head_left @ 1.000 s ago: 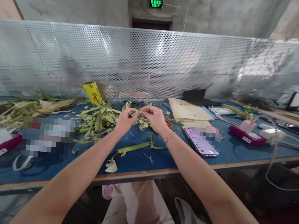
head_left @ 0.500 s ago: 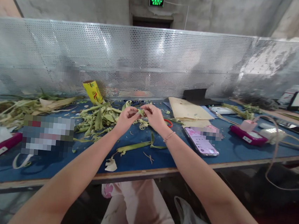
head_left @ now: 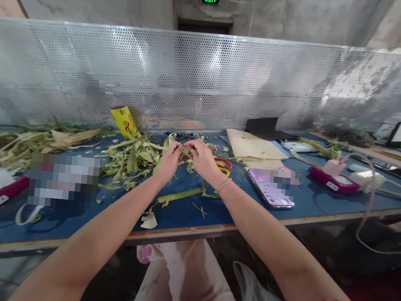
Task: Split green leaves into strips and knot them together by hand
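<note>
My left hand (head_left: pixel 171 158) and my right hand (head_left: pixel 201 157) meet above the blue table, fingers pinched with the tips almost touching. What lies between them is mostly hidden, though a moment ago a piece of green husk showed there. Left of my left hand is a heap of pale green, curled husk strips (head_left: pixel 133 159). Scissors with red and yellow handle loops (head_left: pixel 225 162) lie just right of my right hand, partly covered by it. Nearer me on the table lies a long green husk strip (head_left: pixel 180 196).
A perforated metal screen (head_left: pixel 122 76) borders the table's back, with a yellow tube (head_left: pixel 124 120) before it. Brown paper (head_left: pixel 253 147) and a lit phone (head_left: pixel 270 189) lie to the right, beside a purple power strip (head_left: pixel 334 181) with cables. Longer husks (head_left: pixel 70 140) lie left.
My fingers have closed further together, and the green piece between them is now hardly visible. My right hand has shifted slightly left, showing more of the scissors' handles.
</note>
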{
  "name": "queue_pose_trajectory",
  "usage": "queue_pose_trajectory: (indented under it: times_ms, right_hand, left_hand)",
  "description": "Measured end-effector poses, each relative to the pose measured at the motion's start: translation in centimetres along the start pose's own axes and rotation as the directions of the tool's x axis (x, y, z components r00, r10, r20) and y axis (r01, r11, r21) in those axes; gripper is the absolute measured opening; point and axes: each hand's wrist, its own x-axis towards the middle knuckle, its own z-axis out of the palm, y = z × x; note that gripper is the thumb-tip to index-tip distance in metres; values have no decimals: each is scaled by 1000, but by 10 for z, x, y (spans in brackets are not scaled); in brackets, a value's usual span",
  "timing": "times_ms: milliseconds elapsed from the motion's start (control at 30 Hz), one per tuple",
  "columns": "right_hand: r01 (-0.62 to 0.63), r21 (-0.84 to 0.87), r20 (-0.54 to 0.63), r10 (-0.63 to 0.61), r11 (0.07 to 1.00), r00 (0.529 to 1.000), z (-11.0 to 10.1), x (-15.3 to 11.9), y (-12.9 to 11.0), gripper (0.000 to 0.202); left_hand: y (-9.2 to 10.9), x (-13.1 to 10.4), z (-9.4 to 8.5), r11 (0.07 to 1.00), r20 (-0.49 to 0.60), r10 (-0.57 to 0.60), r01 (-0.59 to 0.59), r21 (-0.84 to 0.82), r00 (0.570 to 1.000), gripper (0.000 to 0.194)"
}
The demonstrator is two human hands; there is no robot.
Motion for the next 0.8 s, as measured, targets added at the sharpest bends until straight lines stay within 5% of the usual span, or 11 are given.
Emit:
queue_pose_trajectory:
  times_ms: [233,633,800]
  right_hand:
    - [20,3,2,-20,1000,1000,0,0,-1,23]
    - [1,-48,-9,-2,999,1000,4,-4,-7,29]
    - [3,-35,-39,-4,999,999,6,-3,-3,21]
  left_hand:
    - [-3,2,-5,1000,84,16,-14,-23,996,22]
    - [5,-5,4,992,-40,106,-102,77,994,38]
    - [8,-4,-2,936,-77,207,-175,305,975,35]
